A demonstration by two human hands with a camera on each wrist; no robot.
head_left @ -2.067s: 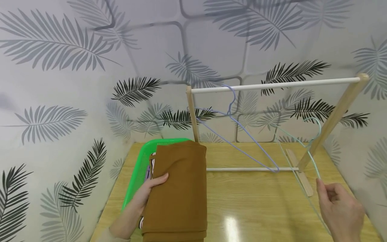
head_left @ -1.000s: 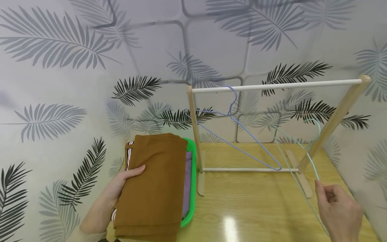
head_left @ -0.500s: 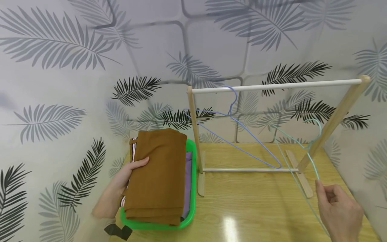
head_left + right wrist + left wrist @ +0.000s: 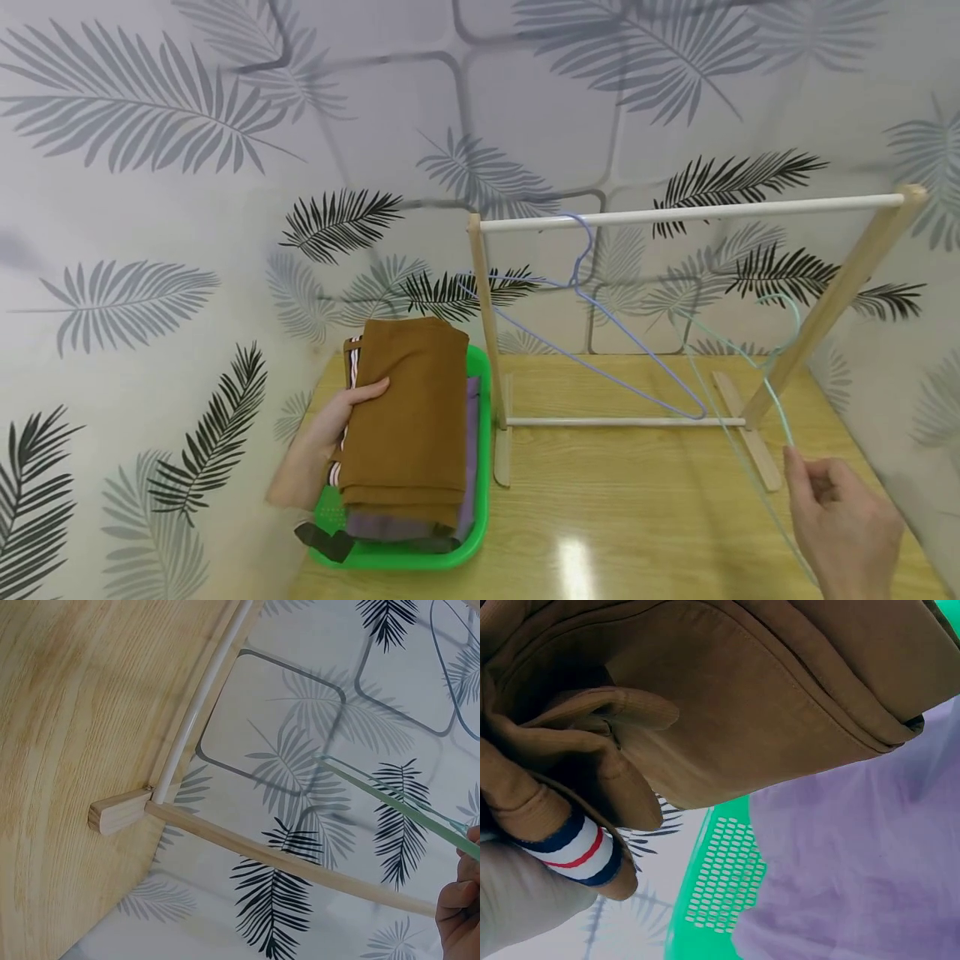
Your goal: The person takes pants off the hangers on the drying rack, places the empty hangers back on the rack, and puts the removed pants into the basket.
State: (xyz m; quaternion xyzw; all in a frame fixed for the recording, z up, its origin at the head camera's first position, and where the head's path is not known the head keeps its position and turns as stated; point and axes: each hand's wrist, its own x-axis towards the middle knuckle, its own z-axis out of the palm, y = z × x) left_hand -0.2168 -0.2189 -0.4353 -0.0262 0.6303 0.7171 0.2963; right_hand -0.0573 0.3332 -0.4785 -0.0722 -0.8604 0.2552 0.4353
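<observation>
In the head view my left hand (image 4: 327, 425) grips a folded brown garment (image 4: 412, 408) by its left edge, thumb lying on top. The garment is held over the green basket (image 4: 483, 467) and covers much of it. Striped red, white and navy trim (image 4: 581, 847) shows at its folded edge in the left wrist view. Purple cloth (image 4: 471, 467) lies in the basket beneath. On the right, my right hand (image 4: 843, 521) pinches a mint-green hanger (image 4: 780, 407) between thumb and fingers. The hanger's hook points up, beside the rack's right post.
A small rack has a white top rail (image 4: 697, 213), wooden posts and feet (image 4: 750, 433). From the rail hangs a lilac hanger (image 4: 637, 346). The rack and basket stand on a wooden table (image 4: 622, 500) against patterned walls.
My left hand first carried the brown garment left over the basket, then shifted slightly right and away from me, exposing more of the basket's front. The right hand with the hanger stays nearly still.
</observation>
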